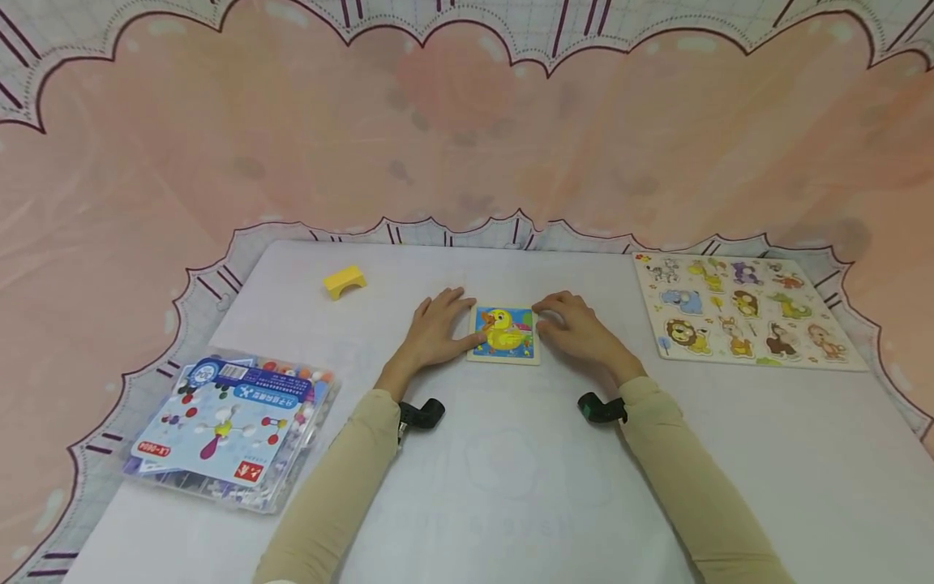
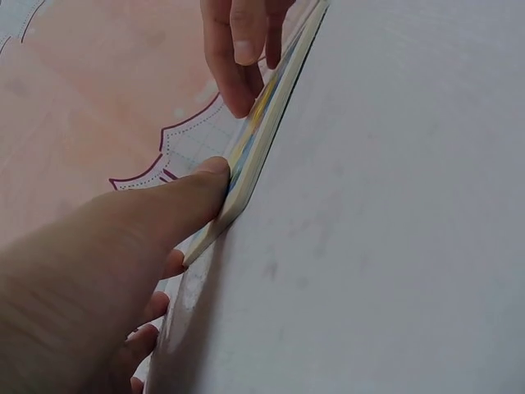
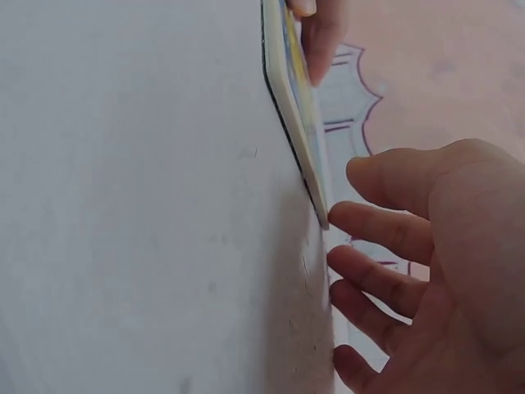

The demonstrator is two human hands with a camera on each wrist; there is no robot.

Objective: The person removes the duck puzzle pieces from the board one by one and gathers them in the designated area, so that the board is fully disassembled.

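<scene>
Duck puzzle (image 1: 505, 334) between left hand (image 1: 434, 331), thumb on its face, and right hand (image 1: 581, 330) at its corner, both loosely spread.

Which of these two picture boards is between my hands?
The small square duck board; the larger board with many animals lies apart, off to the right.

One left hand (image 1: 438, 328), one right hand (image 1: 581, 328), one bench (image 1: 496, 487).
On the bench are four objects: one picture square (image 1: 506, 334), one yellow arched block (image 1: 344, 281), one clear case (image 1: 305, 426) and one animal board (image 1: 715, 316). The square shows one duck (image 1: 502, 327); the board carries eleven large animals (image 1: 682, 302), four in the top row, three in the middle, four in the bottom. Two sleeves (image 1: 346, 470), two black wrist devices (image 1: 423, 414).
</scene>
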